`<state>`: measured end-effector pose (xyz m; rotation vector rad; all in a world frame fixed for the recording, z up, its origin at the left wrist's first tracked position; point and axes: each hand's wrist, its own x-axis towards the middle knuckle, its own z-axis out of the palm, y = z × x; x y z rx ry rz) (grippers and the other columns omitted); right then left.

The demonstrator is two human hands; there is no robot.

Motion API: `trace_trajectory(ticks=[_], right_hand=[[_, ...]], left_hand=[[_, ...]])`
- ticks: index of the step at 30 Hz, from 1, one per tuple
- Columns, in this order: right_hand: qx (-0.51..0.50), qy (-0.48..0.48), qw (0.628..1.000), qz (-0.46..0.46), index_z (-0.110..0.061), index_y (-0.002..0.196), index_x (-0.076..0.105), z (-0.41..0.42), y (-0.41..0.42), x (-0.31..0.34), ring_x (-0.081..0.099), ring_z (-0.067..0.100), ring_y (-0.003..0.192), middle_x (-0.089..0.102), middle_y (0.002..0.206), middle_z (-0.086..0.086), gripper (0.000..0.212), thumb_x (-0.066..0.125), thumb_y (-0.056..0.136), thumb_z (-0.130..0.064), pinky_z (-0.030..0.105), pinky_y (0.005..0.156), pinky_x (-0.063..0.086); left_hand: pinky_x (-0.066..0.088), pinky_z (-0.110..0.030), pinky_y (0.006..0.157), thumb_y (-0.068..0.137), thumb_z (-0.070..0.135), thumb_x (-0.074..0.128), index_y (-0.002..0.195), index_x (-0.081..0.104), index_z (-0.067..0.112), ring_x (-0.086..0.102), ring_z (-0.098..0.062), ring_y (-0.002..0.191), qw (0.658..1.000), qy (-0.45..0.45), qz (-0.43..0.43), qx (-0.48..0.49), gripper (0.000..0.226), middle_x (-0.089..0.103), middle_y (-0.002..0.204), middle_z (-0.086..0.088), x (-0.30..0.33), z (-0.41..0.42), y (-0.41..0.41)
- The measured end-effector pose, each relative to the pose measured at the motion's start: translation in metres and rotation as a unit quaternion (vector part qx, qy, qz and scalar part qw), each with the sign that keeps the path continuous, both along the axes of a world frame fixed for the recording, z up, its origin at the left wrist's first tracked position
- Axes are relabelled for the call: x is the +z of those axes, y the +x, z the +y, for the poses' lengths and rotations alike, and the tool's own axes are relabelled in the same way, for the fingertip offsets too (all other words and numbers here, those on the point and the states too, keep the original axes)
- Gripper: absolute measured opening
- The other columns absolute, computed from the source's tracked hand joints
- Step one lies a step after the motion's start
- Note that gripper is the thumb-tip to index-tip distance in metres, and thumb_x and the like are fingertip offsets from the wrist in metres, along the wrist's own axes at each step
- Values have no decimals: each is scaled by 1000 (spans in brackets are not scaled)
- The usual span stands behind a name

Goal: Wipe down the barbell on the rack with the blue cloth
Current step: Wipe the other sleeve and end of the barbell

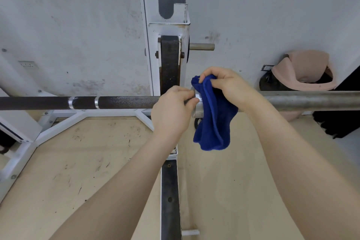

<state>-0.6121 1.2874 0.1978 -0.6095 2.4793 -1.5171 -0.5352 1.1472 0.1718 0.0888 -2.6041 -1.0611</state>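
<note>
The barbell (120,102) runs level across the view on the white rack (167,31), with a dark knurled shaft on the left and a grey metal sleeve (311,100) on the right. My left hand (171,111) grips the bar just left of the shiny collar (197,96). A blue cloth (212,121) is draped over the sleeve right beside the collar and hangs below the bar. My right hand (226,85) pinches the cloth's top edge above the sleeve.
The rack's upright and its black-padded base beam (169,197) stand directly ahead, with white floor braces (58,122) to the left. A short metal peg (202,46) juts from the upright. A pink bin (303,72) with a black bag sits by the wall on the right.
</note>
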Motion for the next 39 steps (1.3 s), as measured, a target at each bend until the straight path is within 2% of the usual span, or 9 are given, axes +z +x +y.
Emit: trace_trajectory(ticks=[7, 10, 14, 16, 23, 29, 33, 36, 39], right_hand=[[10, -75, 997, 22, -27, 76, 63, 9, 17, -8, 58, 5, 80, 64, 85, -12, 31, 44, 81, -4, 20, 75, 42], [-44, -59, 990, 122, -32, 84, 62, 12, 41, -32, 58, 7, 93, 64, 97, -16, 34, 39, 78, -7, 21, 83, 43], [-30, 29, 932, 359, -10, 98, 58, 16, 62, -67, 53, 5, 107, 63, 106, 2, 27, 37, 83, -4, 10, 95, 34], [-17, 77, 894, 440, -7, 100, 56, 21, 62, -80, 52, 18, 109, 67, 108, 15, 24, 38, 85, -4, 18, 98, 36], [-9, 177, 809, 560, -3, 102, 54, 15, 64, -119, 48, 27, 96, 67, 110, 20, 19, 36, 97, -8, 35, 89, 38], [-16, 224, 805, 549, -8, 108, 48, 13, 69, -138, 46, 24, 105, 68, 113, 15, 24, 46, 84, -9, 34, 100, 33], [-95, 154, 854, 488, -9, 104, 55, -5, 58, -87, 46, 21, 107, 66, 114, 15, 23, 44, 84, -6, 35, 101, 32], [-131, 91, 943, 293, -12, 96, 58, -11, 44, -37, 52, 20, 93, 64, 102, 9, 26, 38, 85, 0, 36, 84, 42], [-93, 129, 976, 151, -23, 89, 55, -13, 26, -3, 50, 16, 80, 60, 89, 0, 31, 37, 88, 1, 28, 69, 38]], left_hand=[[49, -34, 72, 90, 28, 55, 90, 71, 15, 58, -20, 80, 995, 83, -57, -7, 21, 64, 89, -4, 15, -1, -4], [51, -33, 65, 90, 28, 56, 81, 67, 17, 56, -21, 64, 986, 135, -98, -19, 18, 62, 78, -12, 23, -3, -11], [51, -34, 64, 90, 26, 54, 88, 69, 4, 52, -19, 62, 986, 125, -113, -15, 27, 65, 82, -23, 27, -4, -17], [54, -38, 71, 90, 27, 55, 92, 69, 0, 53, -21, 65, 986, 126, -109, -11, 30, 67, 91, -25, 26, -3, -17], [54, -36, 72, 90, 31, 53, 91, 68, 6, 55, -20, 66, 987, 124, -104, -3, 29, 67, 90, -21, 24, -2, -14], [53, -37, 72, 90, 33, 53, 91, 68, 0, 57, -23, 66, 988, 113, -103, 1, 36, 67, 89, -21, 24, -2, -15], [52, -38, 66, 89, 32, 55, 84, 71, 4, 58, -23, 61, 986, 133, -97, -10, 32, 68, 77, -17, 23, -4, -14], [51, -37, 64, 89, 33, 56, 84, 73, 10, 57, -20, 63, 984, 147, -99, -19, 29, 70, 80, -15, 22, -4, -12], [55, -43, 74, 89, 28, 55, 85, 73, 13, 65, -26, 78, 985, 141, -96, -29, 24, 71, 86, -13, 21, -4, -10]])
